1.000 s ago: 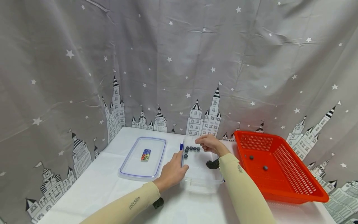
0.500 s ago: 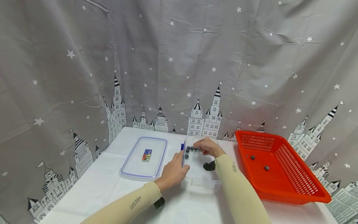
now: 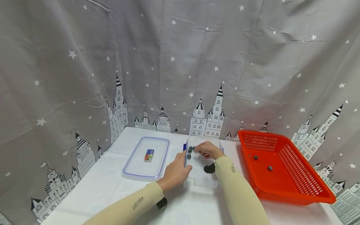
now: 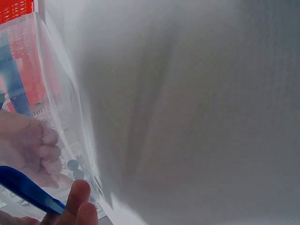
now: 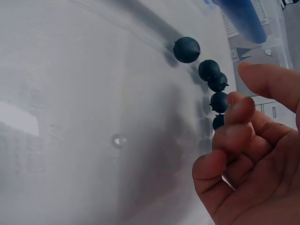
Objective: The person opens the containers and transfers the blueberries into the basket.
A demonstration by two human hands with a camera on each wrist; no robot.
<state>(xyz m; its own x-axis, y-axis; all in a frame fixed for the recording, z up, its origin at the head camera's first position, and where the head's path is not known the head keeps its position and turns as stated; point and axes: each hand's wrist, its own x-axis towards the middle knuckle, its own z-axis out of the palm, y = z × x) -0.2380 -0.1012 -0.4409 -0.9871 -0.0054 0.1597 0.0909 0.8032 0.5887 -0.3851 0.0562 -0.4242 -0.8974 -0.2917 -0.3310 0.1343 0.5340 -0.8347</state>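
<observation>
My left hand (image 3: pixel 176 172) grips the left wall of a clear plastic food container (image 3: pixel 197 183), close by its blue latch (image 4: pixel 30 190). Inside, at the far left, several blueberries (image 5: pixel 186 49) lie along the walls. My right hand (image 3: pixel 208 150) is down in the container, fingers bent and the thumb apart from them. In the right wrist view its fingertips (image 5: pixel 240 111) are right at one blueberry (image 5: pixel 219 101) of the row and partly cover another. Nothing shows pinched between thumb and fingers. In the left wrist view the right hand shows through the clear wall.
A clear lid (image 3: pixel 137 167) with a blue seal and a small colourful label (image 3: pixel 149 155) lies on the white table (image 3: pixel 107 187) to the left. To the right stands a red plastic basket (image 3: pixel 281 190) holding two blueberries (image 3: pixel 270 168). A grey castle-print curtain (image 3: pixel 180 62) hangs behind.
My right hand has moved left and slightly down along the row of blueberries, covering the right part of the row. My left hand stays on the container wall.
</observation>
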